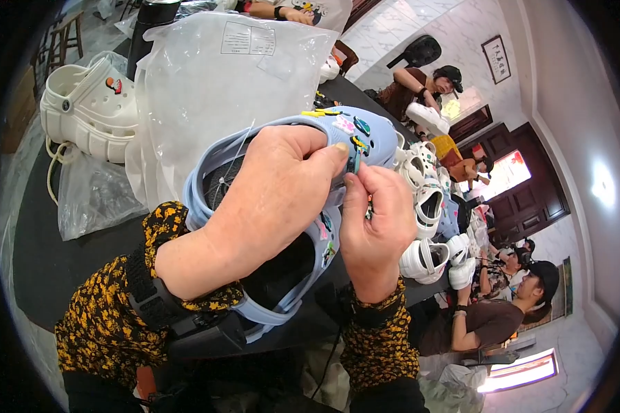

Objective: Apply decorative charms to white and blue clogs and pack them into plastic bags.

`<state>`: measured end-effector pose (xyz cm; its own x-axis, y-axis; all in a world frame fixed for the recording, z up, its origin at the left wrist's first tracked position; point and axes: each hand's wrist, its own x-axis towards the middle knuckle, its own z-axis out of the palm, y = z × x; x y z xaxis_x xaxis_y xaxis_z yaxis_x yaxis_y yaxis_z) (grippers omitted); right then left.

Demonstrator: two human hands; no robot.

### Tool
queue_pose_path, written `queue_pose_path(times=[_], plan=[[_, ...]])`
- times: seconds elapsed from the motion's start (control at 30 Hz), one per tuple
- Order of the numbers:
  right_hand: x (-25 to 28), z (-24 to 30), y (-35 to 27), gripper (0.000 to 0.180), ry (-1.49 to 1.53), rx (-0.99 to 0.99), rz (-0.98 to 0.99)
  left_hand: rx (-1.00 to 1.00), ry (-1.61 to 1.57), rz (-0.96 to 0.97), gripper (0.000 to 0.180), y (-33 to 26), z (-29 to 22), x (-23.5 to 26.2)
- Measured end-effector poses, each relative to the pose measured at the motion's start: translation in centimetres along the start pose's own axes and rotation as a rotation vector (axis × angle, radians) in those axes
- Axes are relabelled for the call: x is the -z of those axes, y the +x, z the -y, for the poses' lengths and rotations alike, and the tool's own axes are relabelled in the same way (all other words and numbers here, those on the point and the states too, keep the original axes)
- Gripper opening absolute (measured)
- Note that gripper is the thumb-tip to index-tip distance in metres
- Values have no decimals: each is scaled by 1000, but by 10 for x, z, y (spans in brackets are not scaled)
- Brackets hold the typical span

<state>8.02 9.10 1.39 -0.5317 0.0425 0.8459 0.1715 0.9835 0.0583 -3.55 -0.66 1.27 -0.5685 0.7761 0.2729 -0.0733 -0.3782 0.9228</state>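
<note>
1. Dark, smooth bench (34,227) top spreads out under the hands and goes off to the right, where lots of white shoes (427,215) sit in a bunch.
2. Past it is a pale room. A big brown door (541,189) is on the right, with a bright window (506,173) close to it. A framed sign (496,60) hangs on the wall, and a wooden stool (65,36) stands at the top left.
3. Other people are around the bench. One person in a brown top (492,322) is at the right. One at the top, in a black cap, has a white shoe (427,118).
4. On the left of the bench is a white clog (93,103) with a little bright charm on it. A clear bag (93,203) lies just below. Next to them is a big, cloudy plastic bag (207,89).
5. In the middle, the upper blue clog (384,138) is tilted over the lower blue clog (272,318). Both have little bright charms.
6. The left hand (275,182) has its grip closed on the upper blue clog, thumb outside, other fingers hidden.
7. The right hand (379,224) has a narrow grip, pinching a small dark piece (353,162) against that clog's side.
</note>
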Motion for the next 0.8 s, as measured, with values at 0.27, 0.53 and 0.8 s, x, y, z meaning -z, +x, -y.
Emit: queue_pose_path(times=[0.27, 0.53, 0.8], plan=[[4, -9, 2, 20, 0, 55, -74, 43, -56, -6, 22, 1, 1, -2], [0, -3, 2, 19, -131, 119, -46, -83, -9, -52, 33, 0, 3, -6], [0, 1, -1, 26, -180, 185, 17, -138, 124, -62, 30, -4, 0, -6]])
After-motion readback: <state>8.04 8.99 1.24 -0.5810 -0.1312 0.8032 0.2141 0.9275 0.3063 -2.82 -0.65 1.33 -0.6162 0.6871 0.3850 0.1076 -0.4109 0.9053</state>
